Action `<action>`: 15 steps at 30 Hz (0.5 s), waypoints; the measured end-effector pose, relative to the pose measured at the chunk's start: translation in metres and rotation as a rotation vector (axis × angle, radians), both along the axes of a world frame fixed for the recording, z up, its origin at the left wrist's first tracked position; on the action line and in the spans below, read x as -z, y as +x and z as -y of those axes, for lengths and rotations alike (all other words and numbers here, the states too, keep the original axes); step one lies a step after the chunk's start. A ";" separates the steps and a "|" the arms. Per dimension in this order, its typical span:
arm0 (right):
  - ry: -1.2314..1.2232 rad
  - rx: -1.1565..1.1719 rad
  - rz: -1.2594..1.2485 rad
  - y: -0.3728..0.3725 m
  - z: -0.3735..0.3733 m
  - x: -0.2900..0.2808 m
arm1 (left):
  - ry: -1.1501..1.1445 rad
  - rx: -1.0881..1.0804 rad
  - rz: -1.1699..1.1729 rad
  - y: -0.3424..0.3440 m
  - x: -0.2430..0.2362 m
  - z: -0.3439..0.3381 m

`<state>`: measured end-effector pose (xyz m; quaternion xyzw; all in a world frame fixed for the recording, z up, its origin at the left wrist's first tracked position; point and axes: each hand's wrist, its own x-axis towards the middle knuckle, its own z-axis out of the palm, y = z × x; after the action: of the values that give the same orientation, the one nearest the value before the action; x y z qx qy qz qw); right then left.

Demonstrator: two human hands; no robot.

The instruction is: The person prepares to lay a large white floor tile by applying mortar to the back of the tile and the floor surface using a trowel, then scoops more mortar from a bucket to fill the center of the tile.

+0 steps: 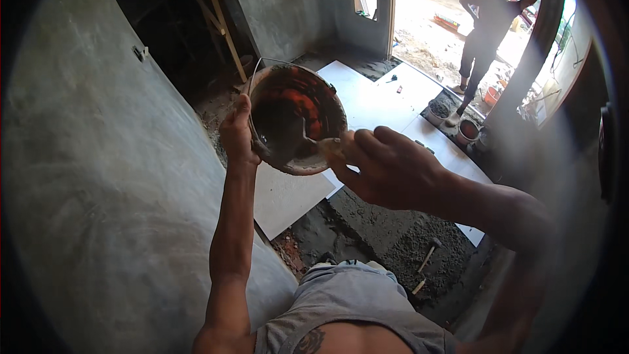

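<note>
My left hand grips the rim of a round bucket, raised in front of me and tilted toward me, with dark, wet-looking material inside and orange showing on its inner wall. My right hand is closed on the handle of a trowel, whose bent metal neck reaches into the bucket; the blade is mostly hidden in the dark interior. A thin wire bail stands above the bucket's left side. Below, large pale floor tiles lie beside a rough grey mortar bed.
A mallet lies on the mortar by my feet. Plastered walls flank me, with wooden poles at a dark opening. Another person stands in the bright doorway, beside small buckets of grey material.
</note>
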<state>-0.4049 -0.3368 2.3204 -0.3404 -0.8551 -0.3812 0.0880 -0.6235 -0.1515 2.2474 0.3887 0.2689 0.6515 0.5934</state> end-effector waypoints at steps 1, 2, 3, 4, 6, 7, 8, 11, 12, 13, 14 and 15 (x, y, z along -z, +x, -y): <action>-0.061 0.006 0.007 0.004 0.001 0.006 | 0.017 -0.016 -0.015 -0.006 -0.001 0.000; -0.121 0.013 0.014 0.007 0.000 0.010 | 0.034 -0.032 -0.030 -0.013 -0.002 -0.001; -0.191 0.117 0.038 0.007 -0.002 0.010 | 0.034 -0.026 -0.029 -0.016 -0.002 -0.005; -0.190 0.124 0.038 0.006 -0.010 0.009 | 0.051 0.019 -0.030 -0.019 -0.003 -0.010; -0.185 0.280 -0.020 0.009 -0.032 0.003 | 0.068 0.080 -0.028 -0.025 -0.001 -0.018; -0.247 0.319 -0.113 0.007 -0.043 0.004 | 0.071 0.075 -0.064 -0.034 0.007 -0.017; -0.248 0.326 -0.115 0.004 -0.056 0.003 | 0.075 0.071 -0.100 -0.043 0.015 -0.017; -0.424 0.416 -0.415 -0.008 -0.087 0.007 | 0.057 0.128 -0.131 -0.056 0.022 -0.020; -0.478 0.524 -0.476 -0.019 -0.102 0.013 | 0.041 0.109 -0.140 -0.056 0.018 -0.018; -0.576 0.491 -0.538 -0.030 -0.104 0.007 | 0.096 0.147 -0.073 -0.052 0.012 -0.011; -0.673 0.456 -0.600 -0.040 -0.105 0.002 | 0.102 0.162 -0.070 -0.051 0.014 -0.015; -0.645 0.440 -0.639 -0.046 -0.116 0.016 | 0.105 0.165 -0.089 -0.050 0.016 -0.019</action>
<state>-0.4510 -0.2204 2.3042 -0.6223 -0.7675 0.0164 0.1532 -0.6731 -0.1330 2.2314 0.4688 0.2274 0.5957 0.6113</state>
